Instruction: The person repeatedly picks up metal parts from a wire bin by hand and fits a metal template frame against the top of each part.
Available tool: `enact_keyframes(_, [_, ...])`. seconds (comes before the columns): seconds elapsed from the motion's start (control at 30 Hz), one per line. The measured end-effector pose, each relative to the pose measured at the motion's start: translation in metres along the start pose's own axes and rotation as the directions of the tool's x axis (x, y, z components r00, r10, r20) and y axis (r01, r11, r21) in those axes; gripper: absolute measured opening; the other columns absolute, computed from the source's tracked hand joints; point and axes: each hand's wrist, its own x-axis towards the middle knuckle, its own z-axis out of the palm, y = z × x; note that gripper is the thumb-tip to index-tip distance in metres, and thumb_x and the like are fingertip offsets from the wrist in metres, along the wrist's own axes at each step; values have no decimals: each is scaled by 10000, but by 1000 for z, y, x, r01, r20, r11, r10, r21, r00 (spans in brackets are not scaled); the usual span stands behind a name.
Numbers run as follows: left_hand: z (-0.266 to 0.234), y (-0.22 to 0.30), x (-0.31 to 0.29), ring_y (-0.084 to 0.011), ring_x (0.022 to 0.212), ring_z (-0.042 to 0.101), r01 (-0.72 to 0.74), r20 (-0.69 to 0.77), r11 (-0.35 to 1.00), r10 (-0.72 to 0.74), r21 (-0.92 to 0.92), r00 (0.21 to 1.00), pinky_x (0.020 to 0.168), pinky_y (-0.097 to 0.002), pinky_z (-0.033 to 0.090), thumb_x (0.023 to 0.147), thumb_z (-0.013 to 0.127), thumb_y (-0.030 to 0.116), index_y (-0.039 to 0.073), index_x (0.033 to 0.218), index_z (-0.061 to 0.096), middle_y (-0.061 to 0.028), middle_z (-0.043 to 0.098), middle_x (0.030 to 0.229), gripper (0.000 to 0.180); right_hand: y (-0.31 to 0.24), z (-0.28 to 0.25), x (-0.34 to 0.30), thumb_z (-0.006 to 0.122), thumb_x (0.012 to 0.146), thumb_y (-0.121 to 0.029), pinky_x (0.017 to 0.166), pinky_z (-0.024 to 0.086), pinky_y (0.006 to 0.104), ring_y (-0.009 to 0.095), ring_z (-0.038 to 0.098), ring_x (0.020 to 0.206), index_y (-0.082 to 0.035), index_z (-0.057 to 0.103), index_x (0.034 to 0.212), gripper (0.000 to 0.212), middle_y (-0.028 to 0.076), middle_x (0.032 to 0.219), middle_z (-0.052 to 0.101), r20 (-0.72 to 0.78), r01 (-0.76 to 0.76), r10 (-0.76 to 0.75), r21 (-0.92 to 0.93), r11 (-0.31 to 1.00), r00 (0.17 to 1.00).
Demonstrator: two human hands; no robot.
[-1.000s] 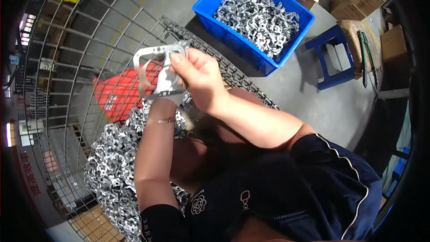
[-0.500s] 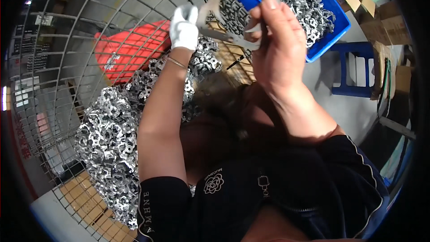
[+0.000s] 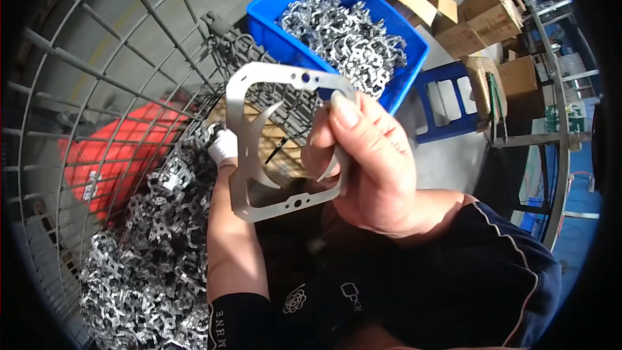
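My bare right hand (image 3: 366, 146) pinches a flat silver metal frame (image 3: 241, 149) by one side, between thumb and fingers. The frame is squarish with rounded corners, small holes and curved, pointed prongs inside its opening. It is raised and tilted in front of me, over the mesh cage. Beyond its left side, my left hand (image 3: 224, 146) in a white glove reaches to the upper end of a heap of small shiny metal brackets (image 3: 159, 240). The frame covers part of that hand, and its fingertips cannot be made out among the brackets.
The wire mesh cage (image 3: 107, 94) surrounds the heap on the left, with red sheeting (image 3: 116, 155) by it. A blue bin (image 3: 418, 68) full of metal parts stands ahead, beside a blue plastic stool (image 3: 431, 107). Cardboard boxes (image 3: 489, 19) fill the far right.
My view has swung to the right. The metal frame in my right hand has turned to face me more squarely. My gloved left hand, fingers spread before, has gone down to the brackets.
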Motion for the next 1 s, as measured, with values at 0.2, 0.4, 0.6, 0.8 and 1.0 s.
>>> enact_keyframes(0.2, [-43,-20,-12,-222,527,608,-106,119,994,109,-35,987,442,-362,464,789,496,275,166,715,578,-50,602,632,156,6,0,-4,439,894,-224,433,314,215,94,401,448,-33,496,737,254,48,554,486,55,26,-25,-30,999,998])
enact_keyframes(0.4, [-130,-71,0,-229,902,573,-85,123,996,80,30,989,707,-364,464,716,562,460,144,885,620,-112,551,1047,363,6,-3,-9,487,879,-207,517,349,194,67,438,533,-51,517,763,196,15,647,529,72,61,-58,-34,998,996])
enact_keyframes(0.6, [-200,-121,0,-158,674,558,221,204,177,-108,-959,973,612,-291,460,753,637,256,88,901,586,-25,593,722,230,8,-8,-12,522,872,-202,507,344,166,11,430,560,-52,560,795,173,-35,685,549,127,138,-132,-43,989,983])
enact_keyframes(0.8, [-346,-67,-56,-118,593,525,319,494,-718,-39,-618,869,527,-261,416,860,411,197,60,1025,523,-19,572,762,242,7,-14,-10,517,872,-193,519,367,169,23,455,561,-51,552,761,183,-28,666,540,156,42,-47,36,998,987])
enact_keyframes(1.0, [-397,-21,-97,-176,650,577,241,371,-820,38,-518,928,507,-288,462,790,343,652,72,1108,495,-49,601,787,678,4,-18,-21,528,859,-180,462,350,160,25,442,509,-61,552,732,176,-27,618,522,309,-208,189,29,978,932])
